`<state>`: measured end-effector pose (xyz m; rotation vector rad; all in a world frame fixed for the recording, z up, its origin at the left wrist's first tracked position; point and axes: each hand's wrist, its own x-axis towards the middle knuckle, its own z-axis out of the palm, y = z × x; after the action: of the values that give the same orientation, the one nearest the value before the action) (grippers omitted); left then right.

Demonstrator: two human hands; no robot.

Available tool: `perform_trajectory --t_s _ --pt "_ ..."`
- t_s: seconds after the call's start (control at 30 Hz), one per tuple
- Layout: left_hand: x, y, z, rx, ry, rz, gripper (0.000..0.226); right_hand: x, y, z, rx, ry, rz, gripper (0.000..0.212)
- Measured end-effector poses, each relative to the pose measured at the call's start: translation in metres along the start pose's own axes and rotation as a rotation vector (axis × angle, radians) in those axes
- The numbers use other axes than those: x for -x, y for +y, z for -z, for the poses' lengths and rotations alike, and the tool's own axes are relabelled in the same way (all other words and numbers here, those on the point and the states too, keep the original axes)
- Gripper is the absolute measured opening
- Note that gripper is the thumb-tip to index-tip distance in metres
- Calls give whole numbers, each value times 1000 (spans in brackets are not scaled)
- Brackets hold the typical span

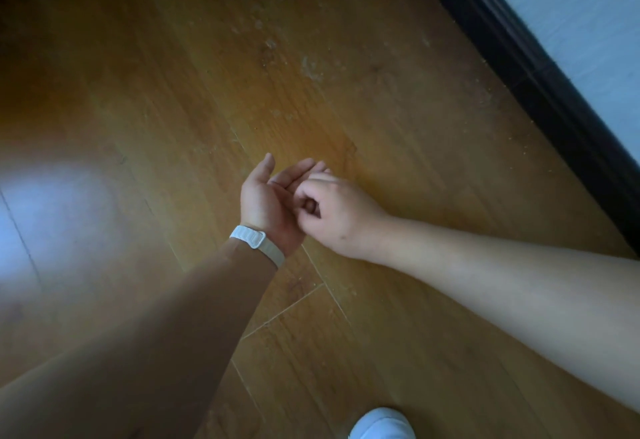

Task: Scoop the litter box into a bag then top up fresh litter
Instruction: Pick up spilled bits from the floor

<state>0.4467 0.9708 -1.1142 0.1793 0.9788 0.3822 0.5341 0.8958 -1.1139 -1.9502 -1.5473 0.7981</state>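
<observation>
Head view: left hand (pixel 266 199) lies open, palm up, while right hand (pixel 336 213) presses curled fingers (pixel 304 192) on it, probably brushing off grit, hold unclear; litter box and bag are out of sight.

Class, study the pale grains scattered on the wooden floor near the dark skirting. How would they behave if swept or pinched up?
The pale grains look tiny and loose, so they would probably scatter when pushed. The wooden floor looks glossy, so they likely slide easily. Pinching them up singly seems fiddly.
</observation>
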Motion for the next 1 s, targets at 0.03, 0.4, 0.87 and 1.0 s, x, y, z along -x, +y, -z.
perform_trajectory --t_s 0.03,0.4,0.87,1.0 --pt "2 -2 -1 0 -1 4 56 4 -1 -1 3 6 0 3" --pt "6 -20 4 37 -8 50 57 44 37 21 72 37 -193 9" --pt "6 -34 10 -17 20 81 58 77 131 43 205 159 -517 7" --pt "4 -36 10 -31 25 80 58 75 133 42 206 167 -517 8"
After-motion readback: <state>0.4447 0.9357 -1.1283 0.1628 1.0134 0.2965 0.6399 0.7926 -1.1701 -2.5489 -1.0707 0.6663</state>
